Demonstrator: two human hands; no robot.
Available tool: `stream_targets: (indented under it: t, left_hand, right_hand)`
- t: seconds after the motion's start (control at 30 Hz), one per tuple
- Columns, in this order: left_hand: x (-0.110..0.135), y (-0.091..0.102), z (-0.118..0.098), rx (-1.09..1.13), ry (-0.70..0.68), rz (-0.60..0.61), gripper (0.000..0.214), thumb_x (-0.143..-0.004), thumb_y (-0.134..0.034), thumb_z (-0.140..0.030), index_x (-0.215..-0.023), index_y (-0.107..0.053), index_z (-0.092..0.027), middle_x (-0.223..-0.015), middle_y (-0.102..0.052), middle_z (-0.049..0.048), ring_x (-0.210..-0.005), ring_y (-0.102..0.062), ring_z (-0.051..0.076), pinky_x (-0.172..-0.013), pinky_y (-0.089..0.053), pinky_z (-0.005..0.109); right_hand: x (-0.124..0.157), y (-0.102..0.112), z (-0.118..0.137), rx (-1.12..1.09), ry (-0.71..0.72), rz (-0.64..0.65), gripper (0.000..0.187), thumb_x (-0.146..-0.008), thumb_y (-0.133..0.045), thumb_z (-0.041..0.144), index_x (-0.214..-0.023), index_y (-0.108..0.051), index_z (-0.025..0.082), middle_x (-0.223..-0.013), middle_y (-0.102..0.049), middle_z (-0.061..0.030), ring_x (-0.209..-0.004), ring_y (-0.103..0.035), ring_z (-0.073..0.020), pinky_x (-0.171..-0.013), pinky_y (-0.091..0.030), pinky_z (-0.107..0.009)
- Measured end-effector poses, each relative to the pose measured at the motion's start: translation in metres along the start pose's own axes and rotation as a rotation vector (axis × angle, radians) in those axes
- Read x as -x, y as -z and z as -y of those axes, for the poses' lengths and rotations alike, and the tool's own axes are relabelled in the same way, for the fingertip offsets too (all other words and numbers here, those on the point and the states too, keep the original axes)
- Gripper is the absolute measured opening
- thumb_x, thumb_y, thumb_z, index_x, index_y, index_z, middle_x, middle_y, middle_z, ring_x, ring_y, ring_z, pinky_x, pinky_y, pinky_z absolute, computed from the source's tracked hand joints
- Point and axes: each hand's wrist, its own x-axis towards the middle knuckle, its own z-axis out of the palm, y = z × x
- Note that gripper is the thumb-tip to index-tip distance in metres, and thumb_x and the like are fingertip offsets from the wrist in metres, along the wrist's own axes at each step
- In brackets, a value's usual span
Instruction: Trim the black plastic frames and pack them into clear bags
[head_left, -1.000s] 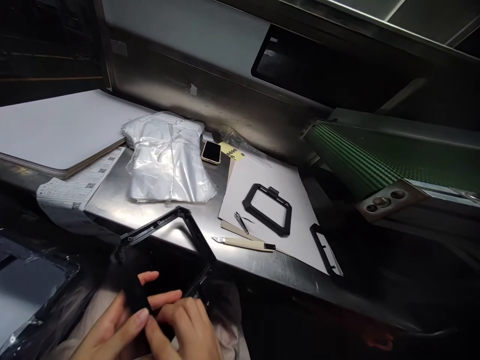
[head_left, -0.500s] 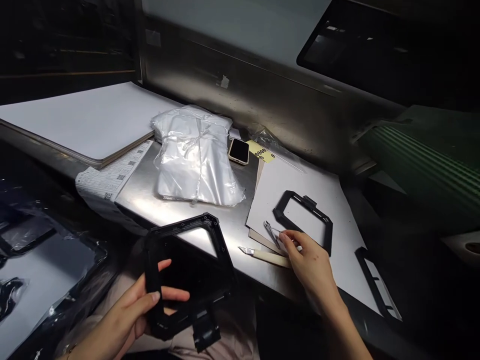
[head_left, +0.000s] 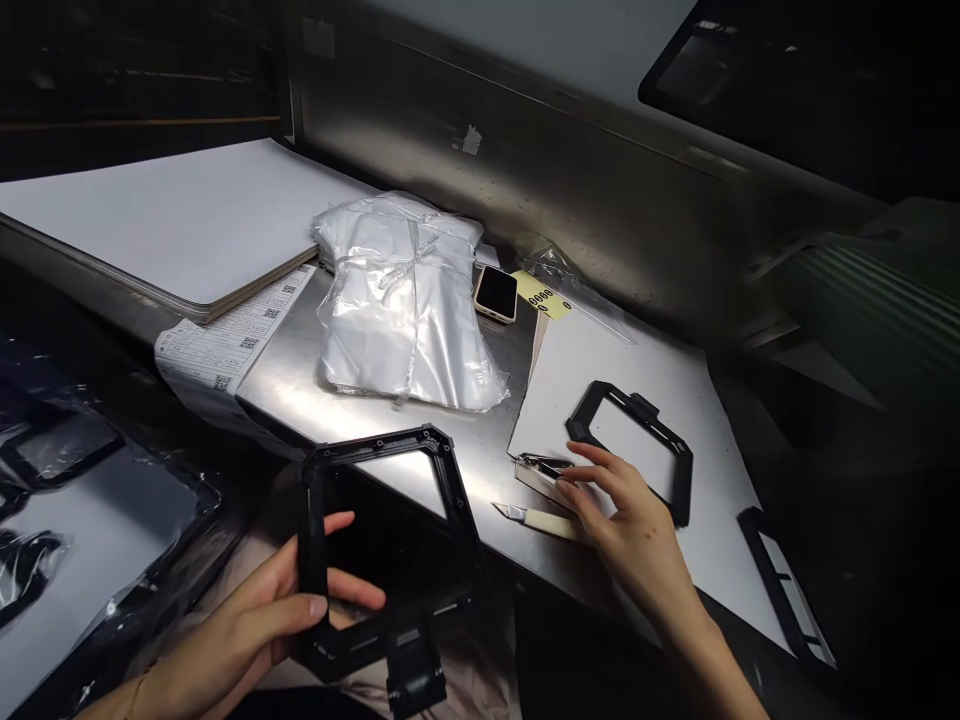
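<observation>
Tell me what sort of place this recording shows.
Most likely a factory workstation, judging by the metal workbench, the tied stack of clear plastic bags on it, and the black plastic frame in the left hand.

The held frame (head_left: 464,510) is black, as is the frame on the white sheet (head_left: 724,540). The knife (head_left: 553,522) has a cream handle and a silvery blade; the clipper (head_left: 541,462) is silver. Black round marks dot the yellow label sheet (head_left: 541,292). Black square codes pattern the white printed paper (head_left: 238,345). The bundled bags (head_left: 375,320) are clear, silvery white. The phone (head_left: 496,294) shows a black screen with a pale rim.
</observation>
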Motion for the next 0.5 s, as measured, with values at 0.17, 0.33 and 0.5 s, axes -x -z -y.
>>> stream_targets:
  t: [0.17,0.33,0.5]
  left_hand:
    - [0.002,0.001,-0.002,0.014,-0.033,0.063,0.069,-0.074,-0.051,-0.025,-0.131,-0.011,-0.024,-0.108,-0.06,0.0103,-0.099,-0.052,0.027,-0.092,-0.024,0.045]
    - [0.006,-0.002,-0.005,0.049,-0.056,0.07,0.062,-0.066,-0.063,-0.024,-0.122,-0.037,-0.022,-0.115,-0.058,0.0092,-0.106,-0.049,0.026,-0.088,-0.034,0.038]
    - [0.003,-0.009,0.005,0.325,-0.069,-0.04,0.035,-0.072,-0.058,-0.016,-0.106,-0.052,-0.02,-0.114,-0.06,0.0065,-0.106,-0.052,0.02,-0.093,-0.034,0.034]
  right_hand:
    - [0.006,-0.004,-0.004,0.045,0.081,0.122,0.018,-0.079,-0.047,0.038,-0.083,-0.057,0.024,-0.108,-0.056,-0.0047,-0.098,-0.052,-0.0218,-0.08,-0.043,-0.037]
    - [0.005,-0.007,-0.011,0.125,0.069,0.062,0.037,-0.079,-0.045,0.043,-0.108,-0.05,0.019,-0.101,-0.054,-0.0092,-0.096,-0.049,-0.0246,-0.081,-0.041,-0.041]
    - [0.005,-0.009,-0.013,0.161,0.082,0.039,0.034,-0.075,-0.047,0.046,-0.093,-0.057,0.019,-0.094,-0.051,-0.0082,-0.089,-0.049,-0.0244,-0.076,-0.042,-0.041]
